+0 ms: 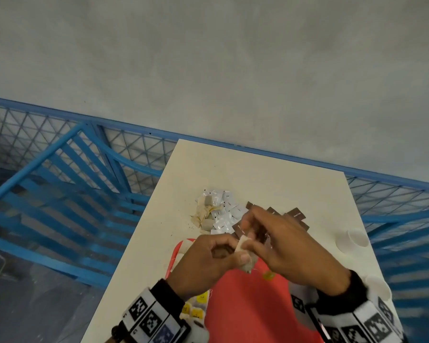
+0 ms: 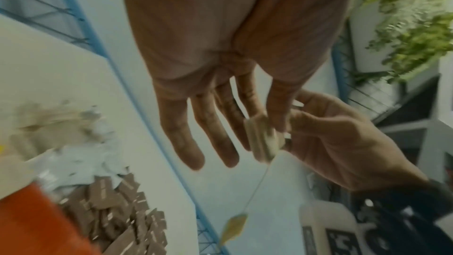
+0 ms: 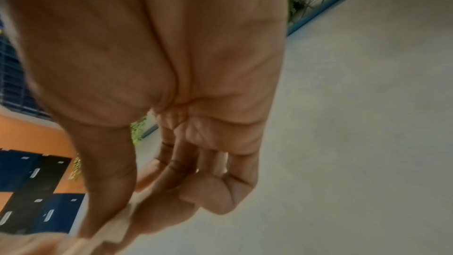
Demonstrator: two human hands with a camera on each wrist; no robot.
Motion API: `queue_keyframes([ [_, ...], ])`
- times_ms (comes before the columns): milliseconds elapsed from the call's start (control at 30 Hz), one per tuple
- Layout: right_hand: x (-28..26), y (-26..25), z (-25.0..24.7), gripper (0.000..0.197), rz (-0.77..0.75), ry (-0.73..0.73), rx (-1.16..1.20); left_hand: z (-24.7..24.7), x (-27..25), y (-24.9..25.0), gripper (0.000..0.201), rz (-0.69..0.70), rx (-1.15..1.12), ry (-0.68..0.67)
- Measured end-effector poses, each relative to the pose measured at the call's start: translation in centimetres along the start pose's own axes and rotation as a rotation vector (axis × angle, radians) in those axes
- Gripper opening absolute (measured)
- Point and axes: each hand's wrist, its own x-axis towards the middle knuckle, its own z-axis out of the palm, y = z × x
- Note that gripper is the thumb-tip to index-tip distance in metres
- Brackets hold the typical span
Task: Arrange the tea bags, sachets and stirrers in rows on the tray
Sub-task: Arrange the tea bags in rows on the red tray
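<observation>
Over the red tray [image 1: 245, 315] both hands hold one beige tea bag [image 1: 244, 254]. My left hand [image 1: 239, 252] pinches it between thumb and forefinger, its other fingers straight in the left wrist view. My right hand [image 1: 255, 246] grips the bag's other side with curled fingers. In the left wrist view the tea bag [image 2: 263, 141] trails a string down to its yellow tag [image 2: 234, 228], which also shows above the tray as the yellow tag [image 1: 268, 275]. The right wrist view shows only my right hand [image 3: 171, 197], blurred, with its fingers curled.
On the white table [image 1: 258, 174] beyond the tray lie a heap of tea bags [image 1: 206, 214], white sachets [image 1: 224, 210] and brown sachets [image 1: 296, 214]. Yellow-tagged tea bags [image 1: 196, 309] sit at the tray's left edge. Two paper cups [image 1: 354, 240] stand on the right. A blue fence [image 1: 60, 169] borders the table.
</observation>
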Motion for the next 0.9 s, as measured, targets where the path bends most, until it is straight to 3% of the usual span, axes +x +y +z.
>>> queue_keyframes([
  [67,-0.3,1.2,-0.5,0.034,0.059,0.107,0.131,0.0,0.8,1.4,0.007,0.058,0.047,0.030],
  [167,-0.7,2.3,-0.2,0.057,0.136,-0.034,0.275,-0.5,1.8,3.2,0.006,0.123,0.090,0.052],
  [233,-0.6,2.1,1.1,0.035,0.147,-0.135,0.343,-1.1,2.1,4.0,0.010,0.148,0.109,0.060],
  [300,-0.3,1.3,2.3,0.011,0.142,-0.136,0.407,-1.6,2.2,4.6,0.012,0.136,0.062,0.089],
  [433,-1.1,0.4,3.9,0.020,0.095,-0.127,0.588,-3.2,1.8,5.3,0.018,0.089,-0.091,0.220],
  [700,-2.6,0.7,4.4,0.006,0.204,-0.144,0.951,-3.7,0.5,3.6,0.016,-0.013,-0.217,0.319],
  [900,-3.4,2.6,4.9,0.025,0.343,-0.095,0.945,-3.9,0.0,2.3,0.016,-0.035,-0.163,0.359],
])
